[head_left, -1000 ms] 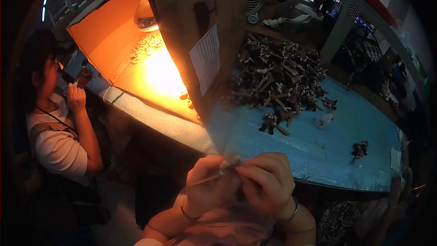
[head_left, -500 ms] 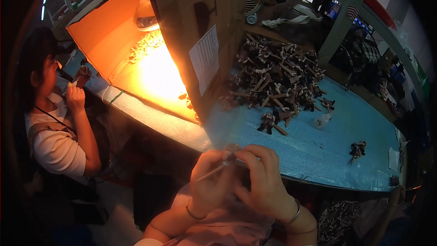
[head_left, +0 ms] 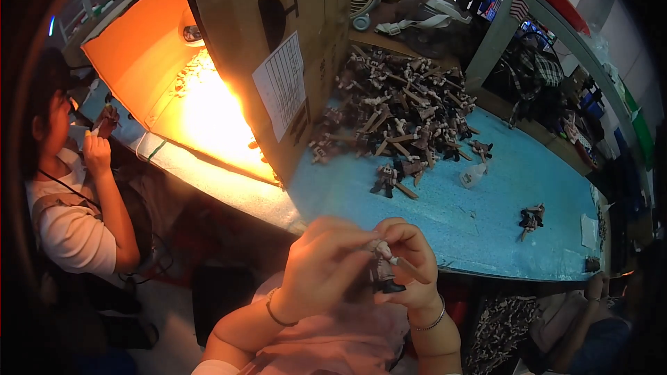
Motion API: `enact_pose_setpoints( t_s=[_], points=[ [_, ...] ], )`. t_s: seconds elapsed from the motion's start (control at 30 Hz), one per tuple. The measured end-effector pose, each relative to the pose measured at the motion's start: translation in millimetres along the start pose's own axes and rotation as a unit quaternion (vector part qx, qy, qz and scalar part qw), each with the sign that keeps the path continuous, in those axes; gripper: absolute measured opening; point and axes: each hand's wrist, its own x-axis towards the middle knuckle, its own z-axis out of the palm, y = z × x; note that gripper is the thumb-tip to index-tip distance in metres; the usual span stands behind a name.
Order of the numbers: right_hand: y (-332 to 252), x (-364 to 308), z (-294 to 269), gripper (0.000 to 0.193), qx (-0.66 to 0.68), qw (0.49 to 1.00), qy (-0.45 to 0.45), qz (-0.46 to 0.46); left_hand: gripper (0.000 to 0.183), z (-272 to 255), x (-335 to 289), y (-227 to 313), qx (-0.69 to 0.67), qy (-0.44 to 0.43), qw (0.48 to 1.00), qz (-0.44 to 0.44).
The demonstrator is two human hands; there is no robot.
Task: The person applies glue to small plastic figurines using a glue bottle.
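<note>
Here, L hand [head_left: 321,271] & R hand [head_left: 418,253] both pinch small brown-and-white figurine [head_left: 382,268] w/ dark feet, just this side of blue speckled tabletop [head_left: 497,212]; figurine heap [head_left: 403,107] atop.

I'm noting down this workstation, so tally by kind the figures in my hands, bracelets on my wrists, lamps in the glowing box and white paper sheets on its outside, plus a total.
Held figures: 1
Bracelets: 2
Lamps: 1
White paper sheets: 1
Total: 5
</note>
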Motion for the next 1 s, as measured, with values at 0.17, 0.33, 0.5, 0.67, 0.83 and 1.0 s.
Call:
enact_pose_setpoints(
  t_s=[0.17,0.33,0.5,0.67,0.83,1.0],
  points=[
    [-1,-1,-5,0.070,-0.012,0.999,-0.030,-0.007,0.025,7,-8,-6,-0.077,0.020,0.997,-0.016],
    [4,-7,2,0.068,-0.059,0.998,0.031,-0.022,0.046,14,-14,2,0.014,0.022,1.000,0.005],
    [10,-13,5,0.066,-0.081,0.991,0.092,-0.049,0.074,11,-12,5,0.028,-0.012,0.999,0.034],
    [-10,-10,-2,0.057,-0.271,0.963,0.010,-0.006,0.094,20,-27,-14,0.026,0.016,1.000,-0.003],
    [-19,-25,-9,0.057,-0.264,0.964,0.029,-0.007,0.104,21,-35,-17,0.050,-0.023,0.998,0.001],
    [-12,-37,-11,0.058,-0.045,0.995,0.083,0.024,0.091,45,-39,-17,0.051,-0.018,0.999,0.000]
  ],
)
